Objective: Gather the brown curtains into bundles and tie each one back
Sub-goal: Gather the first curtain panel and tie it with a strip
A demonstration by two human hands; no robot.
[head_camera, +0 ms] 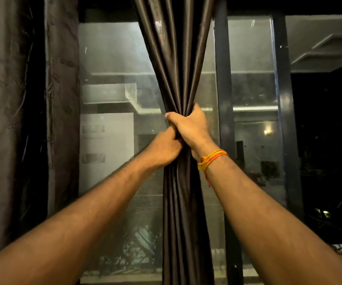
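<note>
Forearms come in from seven and five o'clock and meet at the centre. The right hand, with orange threads on its wrist, wraps its fingers round the gathered brown curtain. The left hand clamps the same bundle just below, touching the right. The cloth hangs from twelve to six o'clock, pinched to a narrow waist at the hands. Its sheen suggests a soft, light, slippery fabric, so folds may slide free; that waist looks the best place to hold and tie. No tie shows. Behind stands the window; a second curtain hangs at nine o'clock.
</note>
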